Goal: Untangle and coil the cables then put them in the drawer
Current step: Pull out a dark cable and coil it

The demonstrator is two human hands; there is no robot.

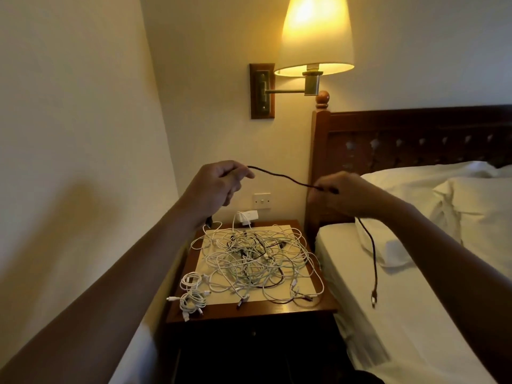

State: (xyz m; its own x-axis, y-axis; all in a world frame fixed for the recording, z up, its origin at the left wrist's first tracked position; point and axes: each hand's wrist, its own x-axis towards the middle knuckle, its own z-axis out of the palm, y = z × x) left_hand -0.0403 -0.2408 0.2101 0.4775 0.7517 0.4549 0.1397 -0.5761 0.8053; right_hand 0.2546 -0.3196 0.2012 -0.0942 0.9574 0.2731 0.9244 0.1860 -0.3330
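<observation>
Both arms are stretched out in front. The left hand has its fingers curled, pinching a thin black cable between thumb and fingertips. The right hand is closed round the same cable further along, so a short stretch sags between the two hands. From the right hand the rest drops down over the edge of the white-sheeted bed, with its plug dangling just above the mattress. The other end hangs below the left wrist.

Below the hands is a dark wooden nightstand with a cream top panel. A big messy tangle of white and black cables covers most of that panel. A small bundle of white cables sits at the front left corner, just beside the main heap. The front of the nightstand is too dark to make out a drawer.

Behind that there's a white wall switch and a white charger block plugged in low on the wall. To the right are white pillows against a carved dark wood headboard. A lit brass wall lamp with a cream shade hangs above.
</observation>
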